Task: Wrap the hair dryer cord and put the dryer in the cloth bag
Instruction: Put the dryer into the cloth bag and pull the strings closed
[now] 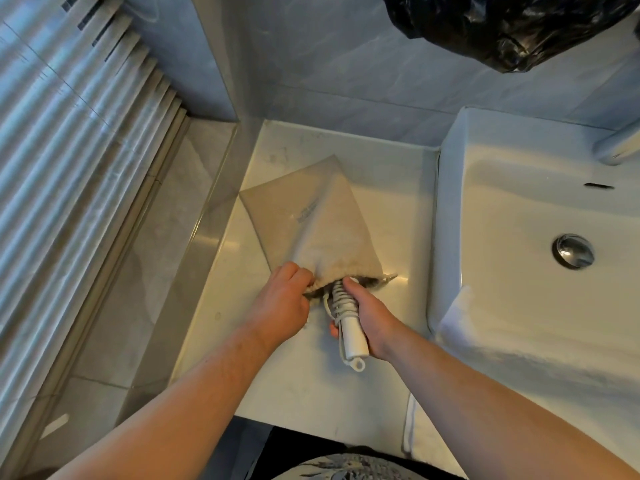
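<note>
Setting: pale glossy bathroom counter [294, 375] in a tiled corner, with a white rectangular basin [519, 220] to our right and a black plastic bag [502, 26] hanging above it.
Bag: the beige cloth drawstring bag [311, 216] lies flat on the counter, its mouth facing us and its closed end toward the wall.
Dryer: the white plastic hair dryer [349, 323] is partly inside; we see only its handle, sticking out of the mouth.
Cord: the white cord [337, 299] is coiled around the handle, so wrapping looks done.
Left hand [280, 303]: we pinch the bag's rim, holding the mouth open.
Right hand [367, 317]: we close our fingers around the handle.
Progress: head already in, handle still out; we judge the rest must slide in.
Axis: the dryer's long axis runs from us toward the wall, hanging loop nearest us.
</note>
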Available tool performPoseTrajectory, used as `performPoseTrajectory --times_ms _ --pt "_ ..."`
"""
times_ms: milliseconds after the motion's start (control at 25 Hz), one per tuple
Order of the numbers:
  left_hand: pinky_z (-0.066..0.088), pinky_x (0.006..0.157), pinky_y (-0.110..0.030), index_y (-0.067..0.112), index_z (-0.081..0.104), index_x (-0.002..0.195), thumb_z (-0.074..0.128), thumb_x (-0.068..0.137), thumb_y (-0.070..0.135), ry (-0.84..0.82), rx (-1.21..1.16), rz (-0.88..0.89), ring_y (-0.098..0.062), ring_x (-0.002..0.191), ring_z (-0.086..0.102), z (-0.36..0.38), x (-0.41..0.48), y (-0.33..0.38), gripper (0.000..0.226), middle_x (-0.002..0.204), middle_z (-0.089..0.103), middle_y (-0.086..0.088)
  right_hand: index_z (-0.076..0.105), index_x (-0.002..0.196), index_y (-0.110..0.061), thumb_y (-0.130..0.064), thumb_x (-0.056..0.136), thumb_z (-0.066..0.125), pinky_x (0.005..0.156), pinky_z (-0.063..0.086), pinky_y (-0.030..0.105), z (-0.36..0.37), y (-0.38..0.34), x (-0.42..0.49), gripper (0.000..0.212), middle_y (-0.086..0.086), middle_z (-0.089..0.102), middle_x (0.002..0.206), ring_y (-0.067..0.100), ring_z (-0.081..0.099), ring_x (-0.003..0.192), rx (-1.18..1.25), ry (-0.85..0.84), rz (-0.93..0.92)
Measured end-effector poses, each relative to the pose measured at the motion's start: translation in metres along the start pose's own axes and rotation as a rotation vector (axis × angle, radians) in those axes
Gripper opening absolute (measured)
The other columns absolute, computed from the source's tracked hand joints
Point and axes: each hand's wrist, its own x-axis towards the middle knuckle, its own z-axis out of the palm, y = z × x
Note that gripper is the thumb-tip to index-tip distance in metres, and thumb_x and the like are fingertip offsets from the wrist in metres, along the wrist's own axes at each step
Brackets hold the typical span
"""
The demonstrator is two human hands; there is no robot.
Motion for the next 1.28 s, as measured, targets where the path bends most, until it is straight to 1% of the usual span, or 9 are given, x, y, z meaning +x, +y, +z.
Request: performPoseTrajectory --times_ms 80,200,400,480,560,680,840,960,1280 --pt "0.043 0.090 -0.031 0.007 0.064 0.110 0.057 0.081 0.001 0.001 0.006 -0.013 -0.029 0.107 0.051 0.003 0.000 0.000 0.031 0.110 0.055 -0.011 0.065 0.101 -0.016 -0.055 0.080 0.062 0.078 0.058 0.050 -0.003 0.001 0.006 0.045 0.009 0.071 0.089 0.029 0.068 0.077 -0.236 0.135 -0.134" --pt "0.045 0.090 -0.035 0.011 0.063 0.110 0.065 0.082 0.011 0.009 0.047 -0.023 -0.030 0.105 0.053 0.009 -0.005 0.001 0.028 0.109 0.055 -0.009 0.063 0.114 -0.020 -0.053 0.085 0.055 0.094 0.051 0.043 -0.007 0.001 0.004 0.044 0.005 0.070 0.110 0.027 0.065 0.101 -0.580 0.294 -0.306" --pt "0.045 0.086 -0.037 0.012 0.056 0.108 0.077 0.079 0.028 0.084 0.040 -0.234 -0.030 0.102 0.050 0.024 -0.022 -0.003 0.040 0.108 0.051 -0.010 0.063 0.100 -0.017 -0.051 0.096 0.037 0.075 0.045 0.032 -0.030 0.003 -0.023 0.043 0.005 0.067 0.099 0.026 0.061 0.090 -1.165 0.314 -0.366" --pt "0.046 0.086 -0.039 0.010 0.054 0.107 0.078 0.079 0.029 0.093 -0.027 -0.322 -0.031 0.103 0.051 0.028 -0.025 -0.005 0.041 0.110 0.051 -0.011 0.059 0.109 -0.018 -0.055 0.093 0.040 0.073 0.043 0.031 -0.047 0.013 -0.041 0.044 0.002 0.064 0.103 0.023 0.059 0.090 -1.295 0.354 -0.377" --pt "0.047 0.083 -0.040 0.010 0.051 0.105 0.077 0.080 0.029 0.075 -0.068 -0.367 -0.032 0.101 0.053 0.028 -0.025 -0.005 0.040 0.111 0.050 -0.011 0.051 0.120 -0.021 -0.063 0.083 0.052 0.071 0.040 0.029 -0.049 0.032 -0.058 0.056 -0.001 0.062 0.109 0.018 0.057 0.093 -1.303 0.310 -0.296" --pt "0.049 0.081 -0.041 0.011 0.052 0.108 0.067 0.086 0.022 -0.027 -0.032 -0.305 -0.034 0.100 0.055 0.028 -0.022 -0.003 0.029 0.112 0.049 -0.012 0.047 0.117 -0.022 -0.058 0.069 0.071 0.071 0.048 0.032 -0.035 0.057 -0.054 0.065 -0.003 0.063 0.104 0.017 0.061 0.090 -1.233 0.213 -0.254" --pt "0.049 0.080 -0.039 0.011 0.056 0.109 0.052 0.085 0.003 -0.108 0.018 -0.168 -0.034 0.093 0.055 0.028 -0.021 -0.005 0.026 0.109 0.049 -0.012 0.055 0.104 -0.019 -0.047 0.076 0.071 0.061 0.043 0.027 -0.027 0.054 -0.034 0.042 0.000 0.067 0.096 0.016 0.060 0.078 -1.168 0.321 -0.372" --pt "0.043 0.079 -0.032 0.015 0.057 0.115 0.048 0.085 -0.002 -0.183 0.124 -0.100 -0.029 0.103 0.050 0.026 -0.016 -0.005 0.035 0.110 0.050 -0.009 0.058 0.094 -0.020 -0.041 0.077 0.069 0.055 0.043 0.023 -0.022 0.044 -0.029 0.029 -0.003 0.066 0.084 0.011 0.059 0.069 -1.051 0.371 -0.425" --pt "0.041 0.088 -0.031 0.020 0.058 0.126 0.046 0.088 0.004 -0.231 0.177 -0.007 -0.028 0.110 0.048 0.015 -0.010 -0.007 0.043 0.111 0.054 -0.007 0.062 0.099 -0.021 -0.037 0.071 0.079 0.072 0.054 0.029 0.004 0.013 0.007 0.036 -0.006 0.069 0.091 0.013 0.065 0.083 -0.729 0.367 -0.495"
